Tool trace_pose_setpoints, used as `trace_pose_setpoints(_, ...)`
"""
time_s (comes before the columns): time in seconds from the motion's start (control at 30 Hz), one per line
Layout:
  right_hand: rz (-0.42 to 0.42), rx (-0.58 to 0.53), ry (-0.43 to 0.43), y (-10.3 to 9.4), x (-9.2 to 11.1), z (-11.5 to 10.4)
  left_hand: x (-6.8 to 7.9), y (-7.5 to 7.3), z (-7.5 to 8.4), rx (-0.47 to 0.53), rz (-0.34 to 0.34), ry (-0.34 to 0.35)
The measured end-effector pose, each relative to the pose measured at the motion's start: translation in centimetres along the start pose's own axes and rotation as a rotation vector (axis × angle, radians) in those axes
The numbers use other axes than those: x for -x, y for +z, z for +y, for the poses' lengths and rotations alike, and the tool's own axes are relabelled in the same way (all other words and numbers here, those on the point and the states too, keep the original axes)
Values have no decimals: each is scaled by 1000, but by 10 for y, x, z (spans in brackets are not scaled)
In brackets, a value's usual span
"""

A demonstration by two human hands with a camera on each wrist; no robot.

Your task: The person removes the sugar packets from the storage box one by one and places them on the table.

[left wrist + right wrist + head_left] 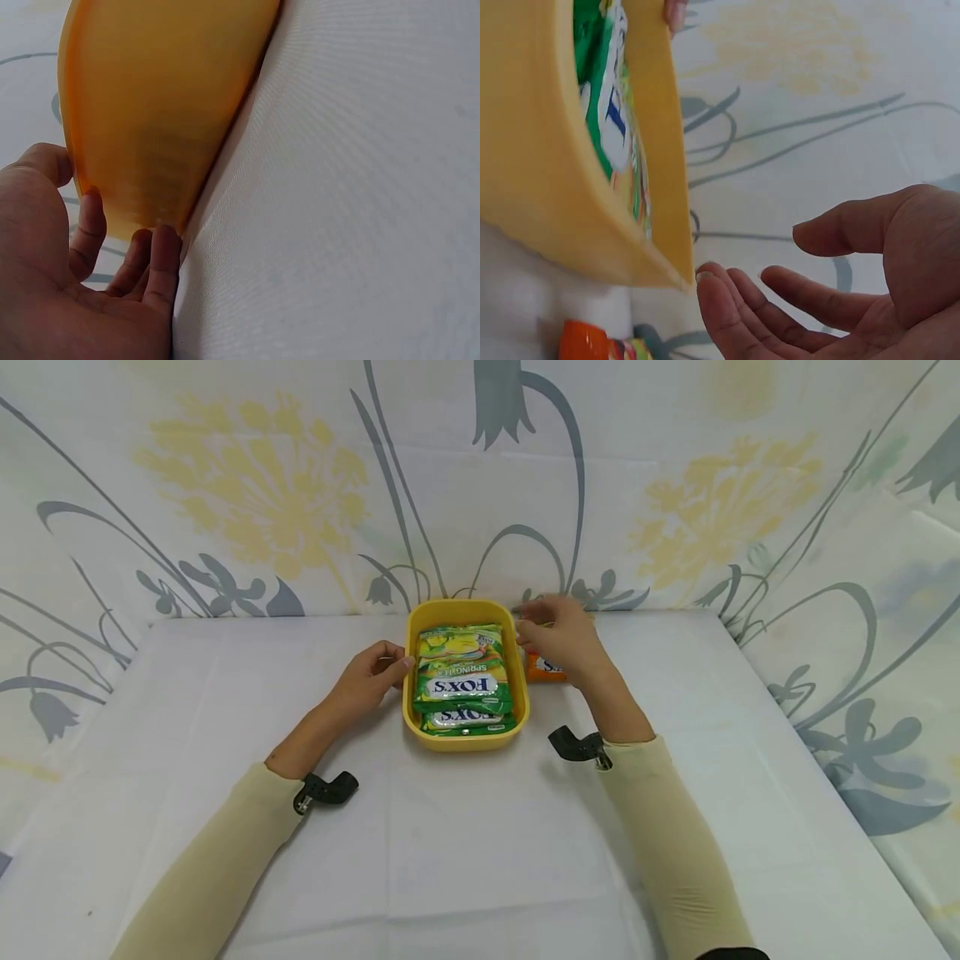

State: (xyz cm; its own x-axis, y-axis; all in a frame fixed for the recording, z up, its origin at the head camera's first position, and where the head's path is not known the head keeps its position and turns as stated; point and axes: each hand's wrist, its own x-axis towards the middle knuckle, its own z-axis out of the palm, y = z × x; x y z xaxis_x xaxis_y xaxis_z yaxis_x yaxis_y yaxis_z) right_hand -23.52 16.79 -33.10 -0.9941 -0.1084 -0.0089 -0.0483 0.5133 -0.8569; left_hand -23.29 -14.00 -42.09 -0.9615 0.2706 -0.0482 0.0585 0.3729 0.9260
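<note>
Yellow and oblong, the tub stands upright towards the 12 o'clock edge of the white worktop. Its long axis runs from 6 to 12 o'clock. Inside, an upper green packet overlaps a lower green packet that peeps out at 6; their FOX'S lettering is inverted for the person, letter tops towards 6. Whether more lie beneath, I can't tell. I'd judge the filling well along: the green pair is in, while an orange packet waits outside at 3 o'clock, partly hidden, so that one seems left. At 9 o'clock the left hand holds the tub's side, thumb at the rim, bent fingertips against the outer wall. At 2 the right hand hangs just beside the rim, empty, thumb apart from loosely bent fingers. Beyond, at 12, hangs flower-printed cloth.
</note>
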Motion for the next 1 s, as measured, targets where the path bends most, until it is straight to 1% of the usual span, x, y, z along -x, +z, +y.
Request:
trace_pose_setpoints(0.1,-30,13,19,7,2,-6,-1,0,-1,-4,-4,0)
trace_pose_setpoints(0.2,-68,60,39,13,4,-10,-1,0,-2,-8,-1,-1)
trace_pose_setpoints(0.33,-142,111,64,21,8,-15,-2,0,-4,-7,2,-2)
trace_pose_setpoints(0.4,-177,106,73,24,10,-18,-3,0,-4,-8,-1,1)
trace_pose_setpoints(0.53,-241,81,51,32,15,-23,-3,-1,-3,-6,-1,4)
trace_pose_setpoints(0.63,-276,88,61,38,17,-24,-4,-1,-3,-7,0,1)
trace_pose_setpoints(0.77,-290,130,92,47,15,-21,-5,-1,-4,-9,1,4)
trace_pose_setpoints(1.0,-300,221,67,59,13,-17,-3,-2,-2,-2,-10,9)
